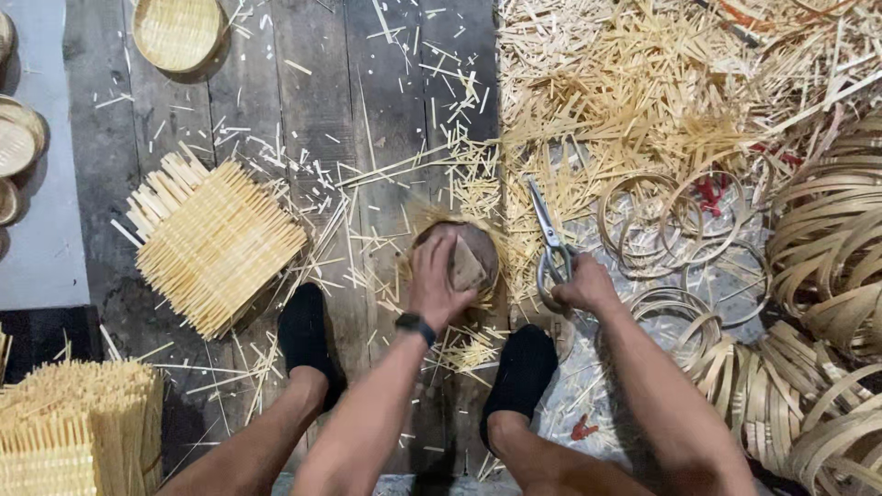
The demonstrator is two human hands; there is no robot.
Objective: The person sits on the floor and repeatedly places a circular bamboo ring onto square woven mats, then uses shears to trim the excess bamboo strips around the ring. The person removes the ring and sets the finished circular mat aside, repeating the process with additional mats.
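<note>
Both hands grip — the left hand (434, 283) pinning a wooden block (465, 266) on the small basket (457, 250), the right hand (582, 287) closed on scissors (551, 241) beside that basket.

Pale yellow woven mat (216, 243), black socks (306, 338), grey steel scissors (549, 246), dark weathered floorboards (303, 101)

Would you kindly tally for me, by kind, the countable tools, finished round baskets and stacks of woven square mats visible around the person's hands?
Scissors, gripped by the right hand: 1
Round bowl-shaped form under the left hand: 1
Finished round baskets, top one and left-edge ones: 4, some cut off by the frame
Stacks of woven square mats and: 2
Total: 8
</note>
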